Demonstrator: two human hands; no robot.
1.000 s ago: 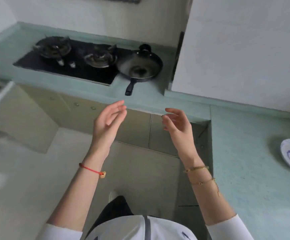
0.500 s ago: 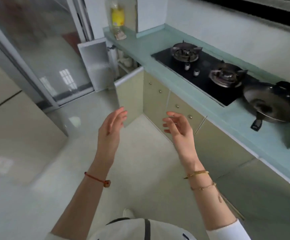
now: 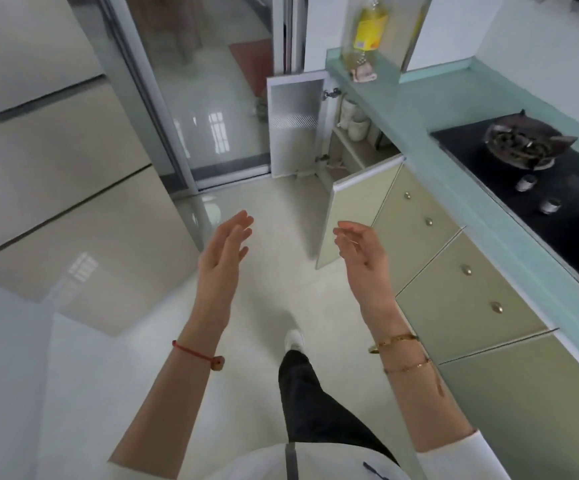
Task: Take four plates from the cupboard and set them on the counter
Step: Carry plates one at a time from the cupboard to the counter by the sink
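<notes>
The low cupboard (image 3: 350,157) under the far end of the green counter (image 3: 402,109) stands with both doors swung out. White crockery (image 3: 355,124) shows on its upper shelf; I cannot make out plates. My left hand (image 3: 224,258) and my right hand (image 3: 364,258) are raised in front of me over the floor, palms facing each other, fingers apart, holding nothing. Both hands are well short of the cupboard.
A black gas hob (image 3: 537,174) is set in the counter on the right, with drawers (image 3: 430,237) below. A yellow oil bottle (image 3: 367,32) stands at the counter's far end. A glass sliding door (image 3: 191,98) lies ahead, pale wall panels (image 3: 39,168) on the left.
The view has swung left from the pan and the blue-patterned plate on the counter toward the open cupboard. My hands kept the same raised, empty pose.
</notes>
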